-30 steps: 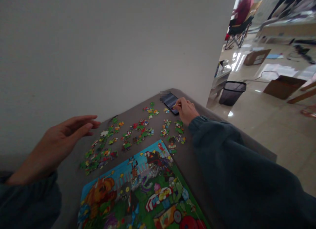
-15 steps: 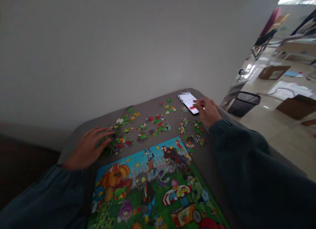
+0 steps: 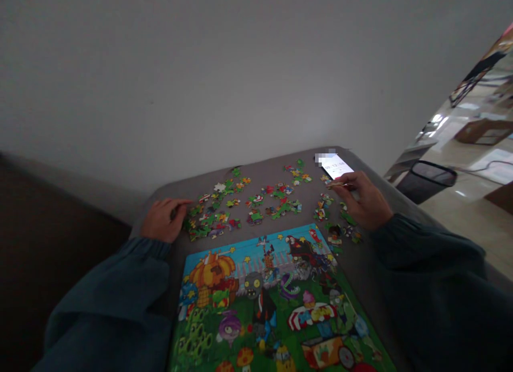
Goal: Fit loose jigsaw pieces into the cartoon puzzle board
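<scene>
Loose jigsaw puzzle pieces [image 3: 212,222] lay scattered in loose clusters, mostly green with flecks of red, yellow, white and blue. The largest cluster sat toward the left, with smaller groups across the middle and toward the right. Nearer the person lay a rectangular jigsaw picture board [image 3: 256,265], brightly printed with a cartoon garden scene: an orange pumpkin house, a grey zombie, a purple plant and a striped red-and-white shape on green grass under a blue sky. Whether it was a finished puzzle or a printed lid was too hard to tell.

Everything rested on a grey-brown padded tabletop [image 3: 192,187] set against a plain white wall [image 3: 200,83]. A lit smartphone [image 3: 336,166] lay at the far corner, its screen showing digits. Off to the right, a black mesh wastebasket [image 3: 427,180] stood on a glossy tiled floor [image 3: 476,211], with a cardboard box [image 3: 487,131] farther off.

The left hand [image 3: 164,221] lay curled at the edge of the largest cluster, touching or just beside it; whether it gripped anything could not be told. The right hand [image 3: 363,201], in a dark sleeve [image 3: 433,286], pinched a thin pale sliver [image 3: 340,185] just below the smartphone, close to the right-hand pieces.
</scene>
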`<state>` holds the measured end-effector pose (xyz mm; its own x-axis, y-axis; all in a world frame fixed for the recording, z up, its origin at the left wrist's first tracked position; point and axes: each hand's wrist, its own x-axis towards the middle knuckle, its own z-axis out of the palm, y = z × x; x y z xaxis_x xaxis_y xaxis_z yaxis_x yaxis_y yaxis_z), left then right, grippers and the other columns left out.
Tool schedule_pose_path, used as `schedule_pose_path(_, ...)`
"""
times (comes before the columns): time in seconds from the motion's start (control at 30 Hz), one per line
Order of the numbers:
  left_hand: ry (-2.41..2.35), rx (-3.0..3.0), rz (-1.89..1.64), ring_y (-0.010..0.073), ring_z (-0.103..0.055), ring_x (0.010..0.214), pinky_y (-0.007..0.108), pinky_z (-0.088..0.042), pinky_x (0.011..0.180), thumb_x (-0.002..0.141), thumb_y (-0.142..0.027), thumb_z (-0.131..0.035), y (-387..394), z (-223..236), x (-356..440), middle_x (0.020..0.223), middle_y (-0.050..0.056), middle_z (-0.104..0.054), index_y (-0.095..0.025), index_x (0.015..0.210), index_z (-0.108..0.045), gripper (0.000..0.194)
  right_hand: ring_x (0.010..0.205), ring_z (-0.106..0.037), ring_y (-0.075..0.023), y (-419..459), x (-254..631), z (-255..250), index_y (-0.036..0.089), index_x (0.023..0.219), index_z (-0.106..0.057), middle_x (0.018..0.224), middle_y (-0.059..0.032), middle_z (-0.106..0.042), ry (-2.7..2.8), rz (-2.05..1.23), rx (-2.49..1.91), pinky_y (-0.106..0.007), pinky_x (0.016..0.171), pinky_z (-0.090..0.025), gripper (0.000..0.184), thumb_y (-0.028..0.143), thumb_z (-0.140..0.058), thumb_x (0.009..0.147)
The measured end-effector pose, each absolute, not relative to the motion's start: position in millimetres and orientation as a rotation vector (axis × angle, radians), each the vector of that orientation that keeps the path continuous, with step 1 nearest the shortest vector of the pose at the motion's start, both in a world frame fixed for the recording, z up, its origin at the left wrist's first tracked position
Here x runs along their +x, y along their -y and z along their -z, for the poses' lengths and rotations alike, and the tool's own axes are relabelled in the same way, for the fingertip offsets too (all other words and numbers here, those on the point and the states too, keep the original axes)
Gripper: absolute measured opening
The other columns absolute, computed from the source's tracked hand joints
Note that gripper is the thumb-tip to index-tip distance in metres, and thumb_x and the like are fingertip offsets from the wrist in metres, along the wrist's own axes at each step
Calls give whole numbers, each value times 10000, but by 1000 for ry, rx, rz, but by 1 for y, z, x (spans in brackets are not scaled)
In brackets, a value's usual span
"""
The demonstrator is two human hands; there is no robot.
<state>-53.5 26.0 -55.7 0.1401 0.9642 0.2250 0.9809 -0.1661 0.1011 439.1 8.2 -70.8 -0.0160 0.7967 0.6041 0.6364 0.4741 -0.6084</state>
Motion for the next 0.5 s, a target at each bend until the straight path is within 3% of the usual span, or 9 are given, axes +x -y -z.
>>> schedule_pose_path(0.2,2025,-2394,416,245,-646,913,413,-531,860,954,-515,-517,-18,46,-53,988,49,-674,-162,1180,-676,449,781,-723,-236,-9,440,71,218,992,-547,899,-75,-738,1713,-204,-1244,-379,726,-558,185,379,-596,916)
schedule_pose_path(0.33,2079,-2518,428,260,-650,893,371,-549,801,739,-738,-601,-14,44,-58,1017,71,-678,-197,1038,-733,631,812,-717,-234,-8,440,71,218,1002,-547,913,-76,-741,1709,-243,-1247,-386,754,-551,185,377,-596,921)
schedule_pose_path(0.5,2197,-2510,517,335,-672,961,469,-548,881,576,-800,-669,-19,45,-68,946,86,-697,-207,791,-677,630,861,-719,-233,-10,440,68,214,1002,-547,926,-77,-744,1707,-342,-1214,-394,795,-546,170,356,-601,926)
